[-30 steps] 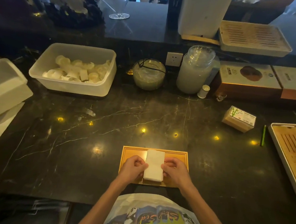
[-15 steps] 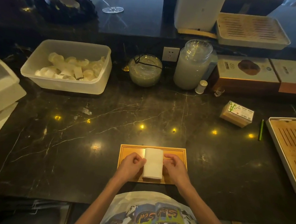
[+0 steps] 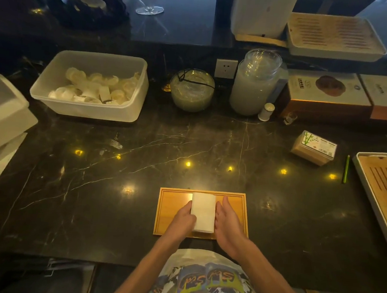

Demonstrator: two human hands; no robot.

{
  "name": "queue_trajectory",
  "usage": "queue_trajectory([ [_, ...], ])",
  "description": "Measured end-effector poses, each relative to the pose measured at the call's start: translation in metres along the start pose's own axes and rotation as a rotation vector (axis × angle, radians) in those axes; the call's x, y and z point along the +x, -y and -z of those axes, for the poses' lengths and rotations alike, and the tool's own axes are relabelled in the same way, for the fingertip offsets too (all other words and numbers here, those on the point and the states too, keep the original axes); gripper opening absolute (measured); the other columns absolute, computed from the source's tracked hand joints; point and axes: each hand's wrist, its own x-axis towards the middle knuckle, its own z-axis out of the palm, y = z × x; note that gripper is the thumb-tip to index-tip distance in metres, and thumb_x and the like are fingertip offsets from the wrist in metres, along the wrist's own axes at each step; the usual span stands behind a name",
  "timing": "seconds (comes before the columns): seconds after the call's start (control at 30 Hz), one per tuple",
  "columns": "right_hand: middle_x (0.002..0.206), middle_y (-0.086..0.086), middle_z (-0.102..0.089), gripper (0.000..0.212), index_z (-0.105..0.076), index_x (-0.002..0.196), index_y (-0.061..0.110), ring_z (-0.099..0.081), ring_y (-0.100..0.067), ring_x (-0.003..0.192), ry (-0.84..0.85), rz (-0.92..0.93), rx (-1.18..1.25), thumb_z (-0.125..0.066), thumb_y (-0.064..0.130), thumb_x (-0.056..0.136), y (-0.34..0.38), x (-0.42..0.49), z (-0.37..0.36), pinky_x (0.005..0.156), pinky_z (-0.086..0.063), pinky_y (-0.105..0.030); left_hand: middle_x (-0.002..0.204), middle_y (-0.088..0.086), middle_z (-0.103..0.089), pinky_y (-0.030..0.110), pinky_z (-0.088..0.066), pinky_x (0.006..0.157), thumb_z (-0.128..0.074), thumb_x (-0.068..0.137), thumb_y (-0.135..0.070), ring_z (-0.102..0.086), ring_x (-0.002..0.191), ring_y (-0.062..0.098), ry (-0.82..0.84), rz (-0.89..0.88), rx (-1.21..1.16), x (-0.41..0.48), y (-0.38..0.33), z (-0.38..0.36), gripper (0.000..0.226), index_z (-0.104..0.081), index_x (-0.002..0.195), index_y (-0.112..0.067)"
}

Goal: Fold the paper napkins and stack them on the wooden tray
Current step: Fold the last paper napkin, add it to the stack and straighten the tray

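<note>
A white stack of folded paper napkins point(image 3: 202, 212) lies lengthwise in the middle of the small wooden tray point(image 3: 172, 202) near the counter's front edge. My left hand point(image 3: 184, 221) presses flat against the stack's left side, fingers together. Against the stack's right side rests my right hand point(image 3: 227, 219), fingers stretched forward along it. Neither hand lifts the stack. A napkin pack point(image 3: 312, 147) with a bamboo label lies on the counter at the right.
A plastic tub point(image 3: 89, 109) of wrapped items stands at the back left. A glass bowl point(image 3: 192, 90), a lidded jar point(image 3: 256, 84) and boxes point(image 3: 329, 96) line the back. A slatted tray point(image 3: 381, 196) and a green pencil point(image 3: 346, 166) are at the right. White containers point(image 3: 2, 114) sit far left.
Both hands have gone from curled fists at the stack's near end to flat palms along its sides, squaring it. The stack stays on the tray.
</note>
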Motion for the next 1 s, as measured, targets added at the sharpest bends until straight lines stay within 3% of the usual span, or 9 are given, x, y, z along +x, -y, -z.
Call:
queue_trajectory([
  [0.13,0.116,0.001,-0.068,0.053,-0.046,0.139,0.027,-0.066,-0.014,0.105,-0.019,-0.006,-0.084,-0.022,0.057,0.103,-0.004,-0.002,-0.001,0.074,-0.055,-0.028,0.135,0.000,-0.057,0.023,-0.052,0.079,-0.040,0.099,-0.001,-0.056,0.116,0.012,0.015,-0.039,0.072,-0.003,0.002,0.001,0.053,-0.040,0.143,-0.031],
  [0.23,0.152,-0.008,-0.046,0.055,-0.019,0.156,0.035,-0.051,-0.024,0.132,-0.059,0.063,-0.193,-0.034,0.047,0.105,-0.001,-0.005,0.005,0.092,-0.050,-0.032,0.141,-0.015,-0.042,0.015,-0.051,0.082,-0.045,0.104,-0.010,-0.045,0.126,0.006,-0.076,-0.137,0.147,-0.005,0.006,0.010,0.056,-0.028,0.153,-0.032],
  [0.3,0.160,-0.009,-0.033,0.062,-0.015,0.157,0.039,-0.039,-0.027,0.141,-0.130,0.180,-0.343,-0.048,0.031,0.105,0.003,-0.007,0.014,0.098,-0.044,-0.036,0.136,-0.018,-0.036,0.019,-0.047,0.091,-0.049,0.104,-0.019,-0.036,0.128,0.002,-0.124,-0.206,0.199,-0.008,0.008,0.021,0.059,-0.024,0.156,-0.035],
  [0.43,0.148,-0.003,-0.046,0.058,-0.040,0.144,0.044,-0.047,-0.019,0.134,-0.139,0.373,-0.697,-0.061,0.014,0.098,0.012,-0.007,0.031,0.090,-0.049,-0.023,0.146,-0.016,-0.036,0.032,-0.040,0.108,-0.053,0.102,-0.026,-0.036,0.134,0.003,-0.076,-0.309,0.452,-0.009,0.009,0.035,0.058,-0.029,0.153,-0.039],
  [0.5,0.147,0.001,-0.045,0.058,-0.043,0.142,0.043,-0.045,-0.017,0.134,-0.079,0.388,-0.814,-0.064,0.015,0.097,0.012,-0.008,0.036,0.100,-0.051,-0.033,0.153,-0.010,-0.035,0.035,-0.043,0.112,-0.055,0.102,-0.024,-0.038,0.137,0.009,-0.046,-0.316,0.517,-0.007,0.010,0.037,0.057,-0.032,0.152,-0.037],
  [0.57,0.151,0.005,-0.041,0.061,-0.041,0.147,0.039,-0.037,-0.016,0.139,-0.026,0.378,-0.919,-0.066,0.018,0.095,0.010,-0.008,0.038,0.112,-0.043,-0.043,0.154,-0.008,-0.036,0.038,-0.047,0.110,-0.058,0.100,-0.023,-0.041,0.136,0.012,-0.025,-0.318,0.545,-0.004,0.011,0.037,0.056,-0.036,0.151,-0.035],
  [0.63,0.154,0.006,-0.037,0.066,-0.036,0.151,0.037,-0.030,-0.014,0.142,0.003,0.371,-1.038,-0.067,0.022,0.095,0.008,-0.007,0.039,0.117,-0.035,-0.043,0.153,-0.006,-0.038,0.041,-0.048,0.110,-0.062,0.098,-0.022,-0.043,0.134,0.013,-0.015,-0.317,0.561,-0.002,0.011,0.036,0.059,-0.037,0.151,-0.033],
  [0.8,0.155,0.008,-0.034,0.066,-0.035,0.152,0.034,-0.023,-0.012,0.144,-0.053,0.395,-1.156,-0.066,0.027,0.095,0.006,-0.002,0.040,0.118,-0.025,-0.039,0.154,-0.005,-0.035,0.041,-0.048,0.110,-0.067,0.094,-0.019,-0.041,0.137,0.018,-0.008,-0.276,0.590,0.004,0.012,0.032,0.068,-0.034,0.153,-0.029],
  [1.0,0.158,0.006,-0.030,0.069,-0.029,0.155,0.033,-0.017,-0.015,0.149,-0.034,0.389,-1.245,-0.065,0.029,0.096,0.003,0.002,0.046,0.121,-0.022,-0.044,0.156,-0.006,-0.032,0.043,-0.044,0.113,-0.071,0.092,-0.020,-0.037,0.140,0.019,0.011,-0.250,0.617,0.006,0.012,0.035,0.077,-0.029,0.156,-0.030],
])
